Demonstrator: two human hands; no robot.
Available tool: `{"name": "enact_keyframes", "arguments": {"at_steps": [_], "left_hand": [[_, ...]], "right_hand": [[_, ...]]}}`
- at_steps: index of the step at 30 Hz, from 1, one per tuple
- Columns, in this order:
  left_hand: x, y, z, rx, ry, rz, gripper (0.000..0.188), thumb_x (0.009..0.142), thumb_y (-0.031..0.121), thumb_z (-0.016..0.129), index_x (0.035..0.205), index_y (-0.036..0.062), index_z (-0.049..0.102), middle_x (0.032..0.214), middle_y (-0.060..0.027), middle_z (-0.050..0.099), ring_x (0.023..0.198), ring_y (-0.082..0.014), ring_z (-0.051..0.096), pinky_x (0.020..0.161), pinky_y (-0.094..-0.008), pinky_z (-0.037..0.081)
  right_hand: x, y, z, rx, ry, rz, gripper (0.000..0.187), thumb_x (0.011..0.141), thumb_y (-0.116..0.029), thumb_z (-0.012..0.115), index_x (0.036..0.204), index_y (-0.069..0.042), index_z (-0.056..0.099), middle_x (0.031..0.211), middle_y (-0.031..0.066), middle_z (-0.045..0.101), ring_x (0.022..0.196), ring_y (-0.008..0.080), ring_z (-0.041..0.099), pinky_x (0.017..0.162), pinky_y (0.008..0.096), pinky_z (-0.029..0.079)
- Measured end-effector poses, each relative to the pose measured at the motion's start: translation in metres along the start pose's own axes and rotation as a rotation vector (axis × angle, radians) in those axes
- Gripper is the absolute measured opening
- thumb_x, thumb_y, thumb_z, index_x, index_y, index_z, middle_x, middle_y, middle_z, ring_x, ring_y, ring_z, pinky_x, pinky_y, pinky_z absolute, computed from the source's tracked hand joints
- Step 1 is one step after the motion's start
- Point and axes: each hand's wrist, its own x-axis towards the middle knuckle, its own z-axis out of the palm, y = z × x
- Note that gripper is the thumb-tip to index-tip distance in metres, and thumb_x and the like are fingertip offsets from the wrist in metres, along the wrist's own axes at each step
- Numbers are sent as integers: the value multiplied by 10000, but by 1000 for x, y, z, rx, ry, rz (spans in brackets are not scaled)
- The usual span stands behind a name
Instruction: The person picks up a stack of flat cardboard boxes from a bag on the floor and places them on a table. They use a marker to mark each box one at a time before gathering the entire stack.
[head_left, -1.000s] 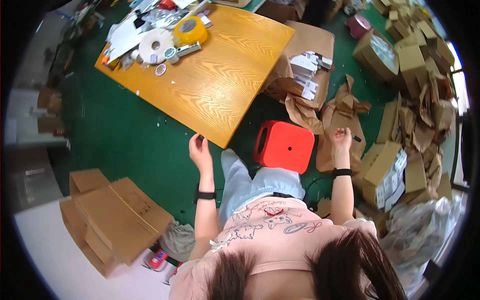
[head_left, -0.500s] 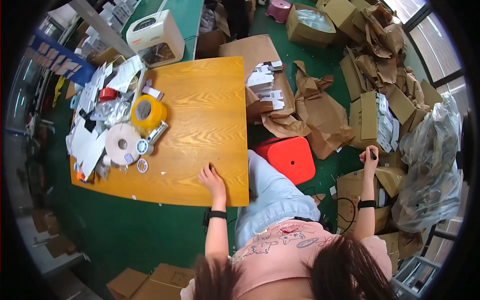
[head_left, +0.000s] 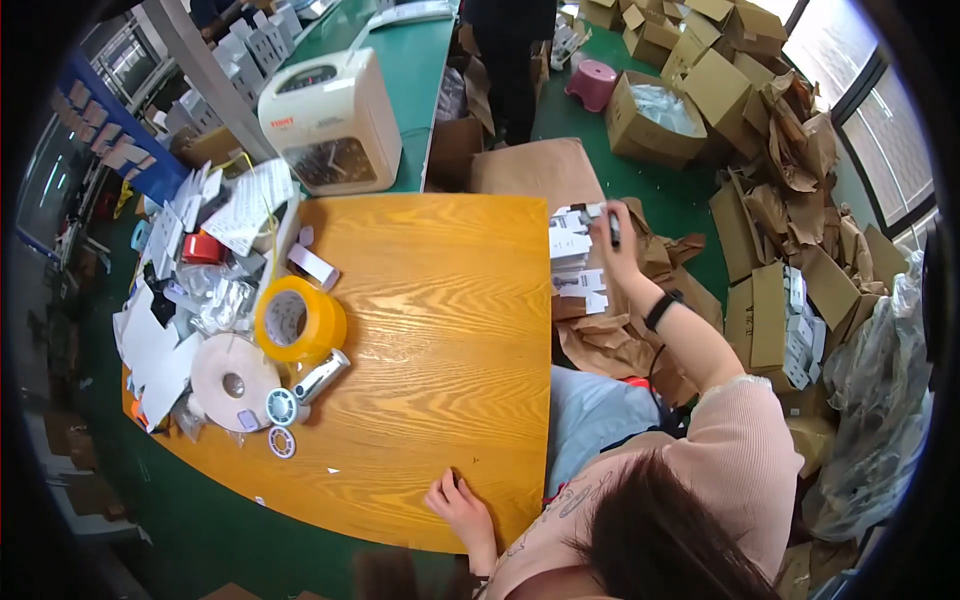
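My right hand (head_left: 620, 250) reaches over an open cardboard box at the table's right side. It is closed on a short dark pen-like thing (head_left: 614, 230). Below and left of that hand, folded white cartons (head_left: 572, 262) lie stacked in the box, partly hidden by the table edge. My left hand (head_left: 464, 512) rests on the near right part of the wooden table (head_left: 430, 400). Its fingers are curled together, with a small dark spot showing between thumb and forefinger; I cannot make out what it is.
A yellow tape roll (head_left: 300, 318), a wide white roll (head_left: 222, 375) and a silver cutter-like tool (head_left: 322, 377) sit among clutter at the table's left. A cream machine (head_left: 330, 120) stands behind. Brown paper (head_left: 690, 270) and cardboard boxes (head_left: 655, 120) crowd the right; a person (head_left: 510, 70) stands beyond.
My right hand has swung left and forward with the pen-like thing, from the boxes at right to the box of white cartons. My body leans forward; my left hand stays on the table.
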Motion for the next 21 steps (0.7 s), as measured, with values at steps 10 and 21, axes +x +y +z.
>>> {"name": "enact_keyframes", "arguments": {"at_steps": [10, 21], "left_hand": [[22, 23, -24, 12, -44, 162, 237, 767, 31, 547, 993, -13, 494, 925, -157, 464, 855, -323, 463, 751, -371, 401], [0, 4, 8, -22, 113, 53, 185, 768, 16, 520, 949, -15, 499, 904, -157, 458, 854, -318, 460, 748, -366, 391]], "right_hand": [[-25, -50, 85, 360, -470, -106, 100, 875, -88, 462, 963, -41, 453, 920, 101, 576, 852, 153, 564, 724, 257, 441], [-69, -15, 0, 349, -352, -337, 118, 807, -27, 539, 918, -31, 498, 822, 107, 555, 764, 208, 550, 669, 281, 436]]}}
